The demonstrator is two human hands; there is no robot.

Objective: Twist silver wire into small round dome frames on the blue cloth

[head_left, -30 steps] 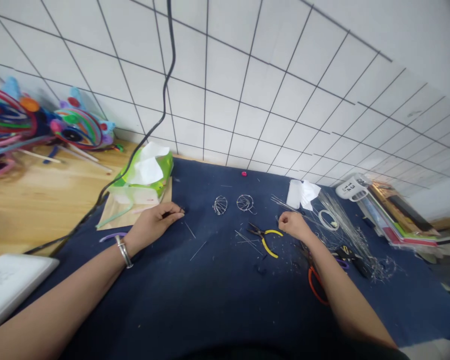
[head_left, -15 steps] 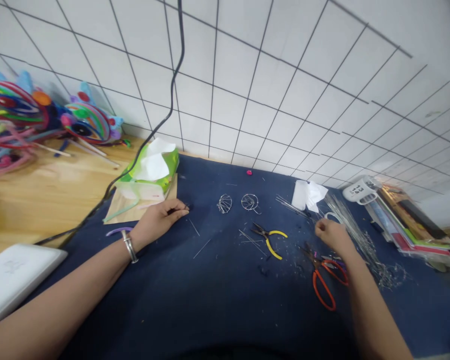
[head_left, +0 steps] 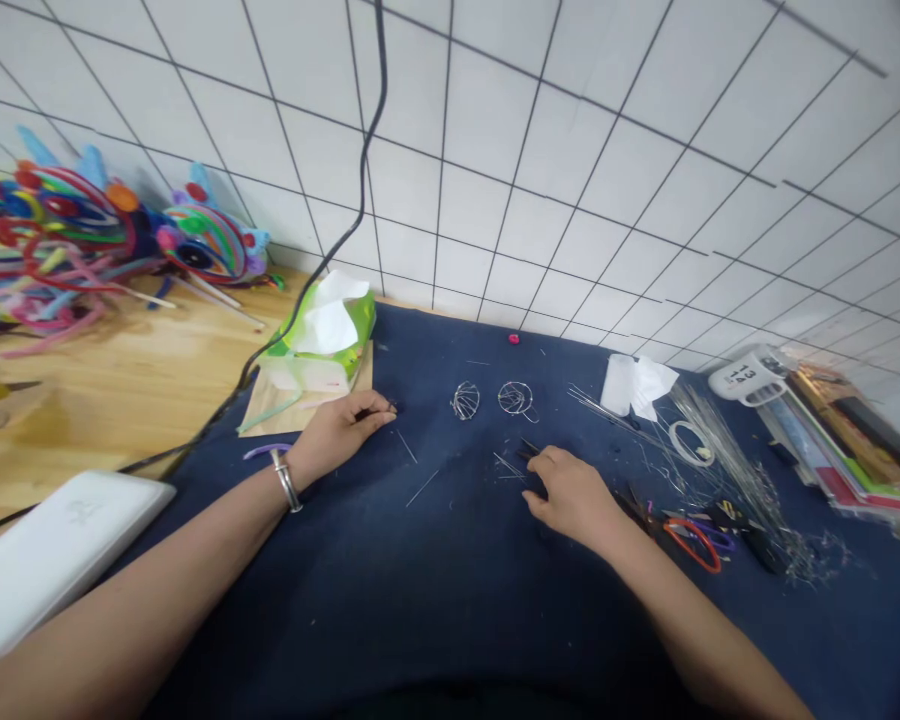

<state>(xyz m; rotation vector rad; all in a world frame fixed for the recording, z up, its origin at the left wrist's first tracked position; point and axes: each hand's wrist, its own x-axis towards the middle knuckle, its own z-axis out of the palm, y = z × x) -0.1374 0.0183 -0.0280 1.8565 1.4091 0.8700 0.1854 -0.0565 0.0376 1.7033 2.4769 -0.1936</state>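
My left hand [head_left: 345,432] is on the left side of the dark blue cloth, thumb and fingertips pinched together. A tiny dark thing shows at the tips, too small to name. My right hand [head_left: 572,492] is over the pliers [head_left: 526,449], thumb and fingers apart. It hides their yellow handles, leaving only the dark jaws in sight. Short wire pieces [head_left: 507,465] lie by its fingers, and two more, one a cut wire [head_left: 422,488], lie between the hands. Beyond are two small round wire frames, a left one [head_left: 465,401] and a right one [head_left: 515,398].
Orange-handled scissors [head_left: 694,545] lie right of my right forearm, near a bundle of wires [head_left: 727,450] and a white coil [head_left: 691,443]. A mug [head_left: 746,376] stands at the back right. A tissue pack [head_left: 330,320] and a black cable [head_left: 364,170] are at the left.
My right hand has moved left from beside the wire bundle to the pliers, uncovering the white coil. My left hand keeps its pinch. The view has shifted slightly.
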